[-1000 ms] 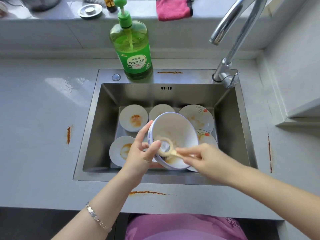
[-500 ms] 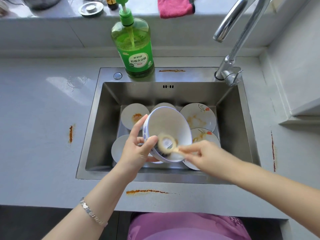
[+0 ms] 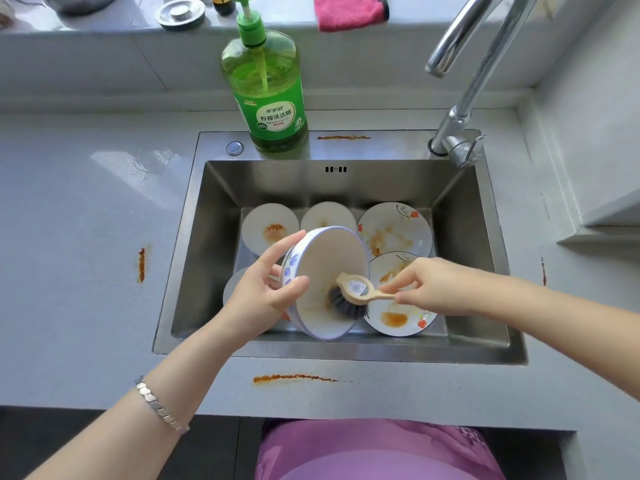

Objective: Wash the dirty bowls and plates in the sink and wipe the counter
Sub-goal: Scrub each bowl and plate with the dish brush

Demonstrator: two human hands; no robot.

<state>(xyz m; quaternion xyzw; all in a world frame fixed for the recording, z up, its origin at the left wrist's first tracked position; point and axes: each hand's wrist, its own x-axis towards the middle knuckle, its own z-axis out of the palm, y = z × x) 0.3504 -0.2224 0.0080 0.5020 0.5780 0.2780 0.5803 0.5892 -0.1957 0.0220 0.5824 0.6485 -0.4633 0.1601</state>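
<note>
1. The left grip (image 3: pixel 258 299) is wrapped round the blue-patterned bowl (image 3: pixel 329 261), with the thumb hooked over the near rim and the fingers on the outside. The bowl's tipped on its side, mouth facing right, held up over the sink (image 3: pixel 194 258).
2. The right grip (image 3: pixel 433 289) pinches the wooden handle of the dish brush (image 3: pixel 348 303). The dark bristles are pressed into the bowl's lower inside, right by an orange smear.
3. Down in the sink there are two flowered plates (image 3: pixel 398 230) on the right, both with orange gunk. Two small white dishes (image 3: pixel 270 226) sit at the back.
4. The green soap bottle (image 3: pixel 268 98) stands on the sink's back ledge, with the tap (image 3: pixel 464 98) off to its right.
5. The table (image 3: pixel 69 237) has orange streaks (image 3: pixel 294 378) in front of the sink and over on the left. A pink cloth (image 3: pixel 349 12) lies on the sill behind.
</note>
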